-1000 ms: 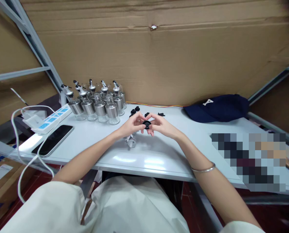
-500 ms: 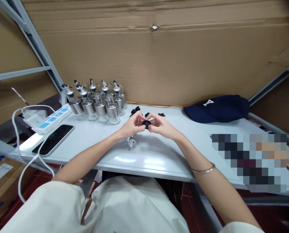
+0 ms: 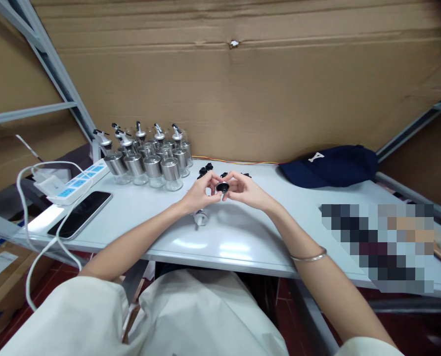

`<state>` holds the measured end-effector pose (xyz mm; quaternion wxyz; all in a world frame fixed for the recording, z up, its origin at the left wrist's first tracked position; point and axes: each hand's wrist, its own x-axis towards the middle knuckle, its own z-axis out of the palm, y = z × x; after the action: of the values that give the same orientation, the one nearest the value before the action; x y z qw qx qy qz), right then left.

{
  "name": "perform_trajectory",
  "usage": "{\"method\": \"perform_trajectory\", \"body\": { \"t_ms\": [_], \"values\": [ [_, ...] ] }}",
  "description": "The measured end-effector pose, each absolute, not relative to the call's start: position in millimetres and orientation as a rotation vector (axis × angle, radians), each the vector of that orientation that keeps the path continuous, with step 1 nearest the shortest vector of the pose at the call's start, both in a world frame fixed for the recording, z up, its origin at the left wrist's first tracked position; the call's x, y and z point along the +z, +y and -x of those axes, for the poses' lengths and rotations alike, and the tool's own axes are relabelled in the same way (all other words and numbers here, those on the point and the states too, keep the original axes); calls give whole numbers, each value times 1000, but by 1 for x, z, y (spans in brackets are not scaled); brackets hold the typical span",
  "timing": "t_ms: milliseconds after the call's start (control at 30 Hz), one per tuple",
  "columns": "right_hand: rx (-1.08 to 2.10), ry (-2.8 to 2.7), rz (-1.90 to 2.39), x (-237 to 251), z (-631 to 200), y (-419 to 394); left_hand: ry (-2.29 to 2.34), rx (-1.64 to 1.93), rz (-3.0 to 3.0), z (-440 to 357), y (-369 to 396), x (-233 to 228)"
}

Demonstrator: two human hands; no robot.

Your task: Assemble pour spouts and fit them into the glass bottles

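Cardboard (image 3: 242,89) walled off the back of our bench, and a grey metal rack (image 3: 53,69) slanted up on the left. Beneath it the white table (image 3: 242,237) ran the width of the view, with a pixelated patch on its right end. We had a navy cap (image 3: 331,165) lying at the far right edge against the cardboard. On the left stood a cluster of glass bottles (image 3: 150,160) with steel collars and pour spouts, upright and packed close together. Beside them lay a white power strip (image 3: 75,185) with blue sockets and a dark phone (image 3: 80,213) face up, a white cable looping off the table edge. Our left hand (image 3: 198,195) and right hand (image 3: 246,190) met above the middle of the table, fingertips of both pinched on one small black stopper (image 3: 222,187) held clear of the surface between them. Just under the left hand a silver pour spout (image 3: 200,216) lay on its side on the table. Behind the hands, near the cardboard, a few loose black stoppers (image 3: 205,169) were scattered. A thin metal bangle (image 3: 309,256) sat on our right wrist.
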<state>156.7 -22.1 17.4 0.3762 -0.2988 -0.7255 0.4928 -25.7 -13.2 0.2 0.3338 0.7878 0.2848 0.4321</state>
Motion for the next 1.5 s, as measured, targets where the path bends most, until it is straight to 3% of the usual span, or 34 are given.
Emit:
{"method": "perform_trajectory", "body": {
  "t_ms": [667, 1200, 1333, 1500],
  "values": [
    [1064, -1791, 885, 18, -162, -18, 691, 1300, -2518, 27, -11, -2],
    [1013, -1675, 883, 22, -165, -12, 676, 1203, -2602, 25, -17, -3],
    [812, -1636, 1031, 21, -194, 4, 710, 1209, -2624, 25, -17, -2],
    [266, -1964, 1605, 6, -229, 24, 790, 1117, -2785, 28, -15, -2]
  ]
}}
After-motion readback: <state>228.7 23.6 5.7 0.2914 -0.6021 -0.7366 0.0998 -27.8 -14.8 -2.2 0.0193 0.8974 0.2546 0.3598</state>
